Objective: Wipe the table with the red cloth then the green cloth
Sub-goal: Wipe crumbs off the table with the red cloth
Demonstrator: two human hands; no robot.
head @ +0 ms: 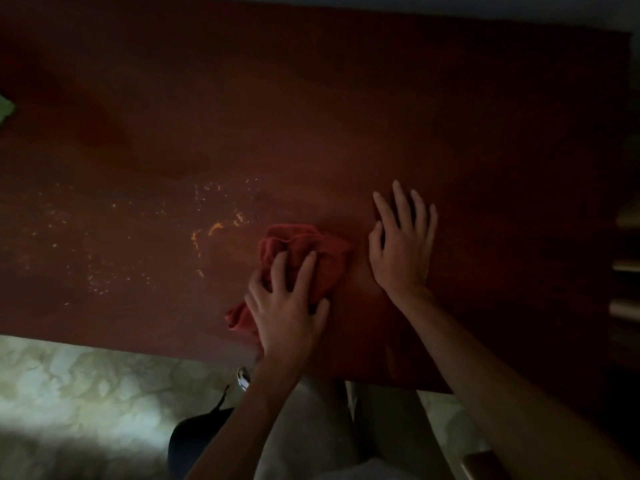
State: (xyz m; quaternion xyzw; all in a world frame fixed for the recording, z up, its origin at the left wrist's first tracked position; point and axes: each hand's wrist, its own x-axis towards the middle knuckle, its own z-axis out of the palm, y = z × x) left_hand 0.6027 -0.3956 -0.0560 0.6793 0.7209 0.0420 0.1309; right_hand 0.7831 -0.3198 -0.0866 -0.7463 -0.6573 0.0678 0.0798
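The red cloth (304,254) lies bunched on the dark red-brown table (311,116), near its front edge. My left hand (287,306) presses down on the cloth with fingers spread and nearly straight. Just right of the cloth, my right hand (401,244) rests flat on the bare tabletop, fingers spread, holding nothing. Pale yellowish crumbs and specks (214,230) are scattered over the table left of the cloth. A corner of the green cloth (6,107) shows at the far left edge of the table.
Below the table's front edge lies a pale patterned floor (86,393). A dark chair seat (194,441) and my light trousers sit under the edge. Pale stacked shelf edges (627,268) stand at the right. The scene is dim.
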